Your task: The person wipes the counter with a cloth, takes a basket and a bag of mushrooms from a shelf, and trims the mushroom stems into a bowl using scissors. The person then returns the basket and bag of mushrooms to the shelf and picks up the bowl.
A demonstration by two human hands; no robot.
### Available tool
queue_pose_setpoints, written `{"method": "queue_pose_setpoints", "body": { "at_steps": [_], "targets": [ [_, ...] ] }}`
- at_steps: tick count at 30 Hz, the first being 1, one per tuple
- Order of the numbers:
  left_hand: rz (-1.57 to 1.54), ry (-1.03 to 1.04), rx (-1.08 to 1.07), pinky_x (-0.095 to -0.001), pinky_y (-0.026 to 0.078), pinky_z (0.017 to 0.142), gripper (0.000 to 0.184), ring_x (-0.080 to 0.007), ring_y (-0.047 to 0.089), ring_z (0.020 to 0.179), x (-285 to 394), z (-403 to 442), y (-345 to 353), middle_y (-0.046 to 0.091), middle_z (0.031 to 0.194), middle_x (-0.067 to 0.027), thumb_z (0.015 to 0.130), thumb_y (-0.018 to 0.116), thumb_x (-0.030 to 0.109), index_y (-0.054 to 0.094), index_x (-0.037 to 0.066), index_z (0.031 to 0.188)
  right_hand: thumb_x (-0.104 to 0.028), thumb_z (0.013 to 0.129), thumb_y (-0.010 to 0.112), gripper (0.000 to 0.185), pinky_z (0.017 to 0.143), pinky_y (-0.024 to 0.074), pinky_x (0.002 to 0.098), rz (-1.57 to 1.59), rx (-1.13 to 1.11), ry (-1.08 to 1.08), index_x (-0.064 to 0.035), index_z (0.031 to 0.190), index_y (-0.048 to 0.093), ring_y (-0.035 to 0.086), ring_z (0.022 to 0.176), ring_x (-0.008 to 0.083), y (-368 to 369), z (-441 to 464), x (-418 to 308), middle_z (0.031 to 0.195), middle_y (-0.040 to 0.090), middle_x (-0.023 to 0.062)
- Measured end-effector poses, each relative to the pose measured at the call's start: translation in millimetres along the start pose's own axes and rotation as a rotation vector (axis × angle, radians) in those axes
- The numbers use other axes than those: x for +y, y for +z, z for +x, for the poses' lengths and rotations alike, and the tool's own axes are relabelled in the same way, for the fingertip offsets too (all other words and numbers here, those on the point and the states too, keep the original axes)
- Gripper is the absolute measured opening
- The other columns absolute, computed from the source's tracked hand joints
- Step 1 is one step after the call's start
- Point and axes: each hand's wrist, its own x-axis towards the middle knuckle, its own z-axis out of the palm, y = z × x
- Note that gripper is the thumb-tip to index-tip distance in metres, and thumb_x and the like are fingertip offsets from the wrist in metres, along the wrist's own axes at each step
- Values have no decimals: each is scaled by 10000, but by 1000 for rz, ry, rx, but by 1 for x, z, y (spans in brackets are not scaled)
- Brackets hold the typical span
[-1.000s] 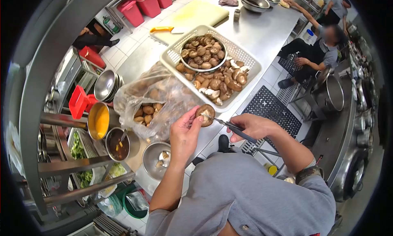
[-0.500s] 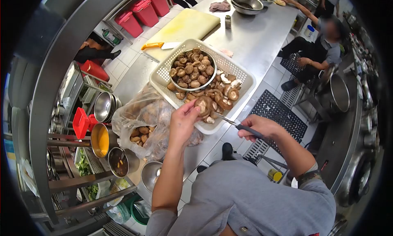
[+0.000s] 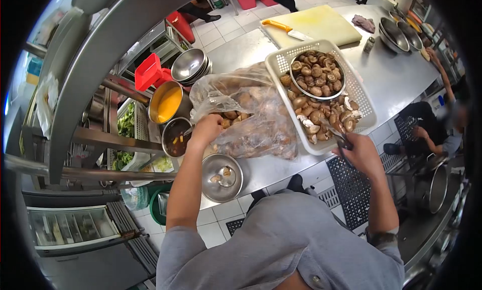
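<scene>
My left hand [image 3: 207, 129] is at the mouth of a clear plastic bag [image 3: 268, 116], its fingers curled beside whole brown mushrooms [image 3: 232, 120]; what they pinch is hidden. In my right hand [image 3: 360, 152] is a pair of dark-handled scissors [image 3: 337, 134], its blades over the near end of a white perforated basket [image 3: 370, 106]. Loose mushrooms [image 3: 314, 114], some showing pale undersides, lie in that basket. A steel bowl heaped with mushroom caps [image 3: 317, 71] stands at its far end. Closer to me, a steel bowl [image 3: 207, 175] holds a few pale pieces.
An orange-handled knife [image 3: 278, 25] lies on a cutting board [image 3: 321, 23]. A pot of orange liquid [image 3: 168, 103], a pot of dark liquid [image 3: 176, 137] and stacked bowls [image 3: 190, 65] line the left. A co-worker [image 3: 442, 124] sits at the right.
My left hand has left the mushroom over the basket and moved left to the bag. My right hand still holds the scissors by the basket. The view has turned left.
</scene>
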Motion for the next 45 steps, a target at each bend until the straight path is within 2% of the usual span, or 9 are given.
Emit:
{"method": "queue_pose_setpoints", "body": {
  "at_steps": [8,11,15,19,24,27,32,37,45],
  "targets": [
    [271,4,-399,-458,517,926,362,-377,662,1041,0,-18,-10,688,1122,-214,806,647,190,686,-16,1100,-311,752,759,385,768,540,491,-494,-48,100,48,865,676,672,825,432,16,73,4,829,686,254],
    [333,-19,-420,-460,523,909,320,-380,663,1037,-8,-5,3,683,1121,-230,815,634,165,659,-52,1050,-319,753,760,409,764,540,492,-439,234,35,59,885,676,677,834,426,8,60,1,829,687,255],
    [-135,95,376,-463,541,828,286,-396,674,968,9,-68,-23,703,1014,-221,814,717,219,635,-4,973,-283,798,781,358,606,488,431,-130,144,125,49,839,654,642,620,315,10,4,-58,674,649,175],
    [-50,-211,-8,-479,531,835,325,-397,670,964,-10,-91,8,705,972,-216,819,734,292,632,40,998,-372,788,819,452,565,431,378,174,-25,3,39,778,631,516,590,181,52,-25,-96,649,579,102],
    [-151,-259,161,-517,513,844,171,-415,670,947,-25,-71,45,705,957,-218,856,631,172,634,51,977,-472,744,833,547,568,441,424,86,-44,-61,27,709,613,563,575,313,97,-19,-139,614,572,157],
    [-202,-215,182,-498,519,817,153,-392,674,909,-11,-115,-7,706,915,-205,843,657,191,652,66,931,-467,752,830,540,552,435,410,142,-27,-59,25,710,613,541,544,277,103,-29,-142,592,559,138],
    [-233,166,-206,-472,526,783,187,-377,669,856,-19,-163,-8,701,833,-163,835,694,242,698,82,933,-392,777,834,444,507,375,334,271,-131,19,3,745,633,429,543,130,114,-47,-137,578,509,25],
    [-406,420,539,-459,519,813,120,-367,656,885,24,-56,19,687,931,-162,852,642,107,719,76,939,-418,781,832,465,505,379,326,231,-106,-22,-4,740,625,432,541,119,134,-53,-143,571,512,23],
    [-163,698,70,-395,504,847,197,-359,624,925,15,51,26,636,1035,-150,836,679,112,740,91,1022,-431,769,841,493,511,393,333,316,-77,23,3,729,610,441,529,144,134,-77,-138,559,507,52]
  ]
}}
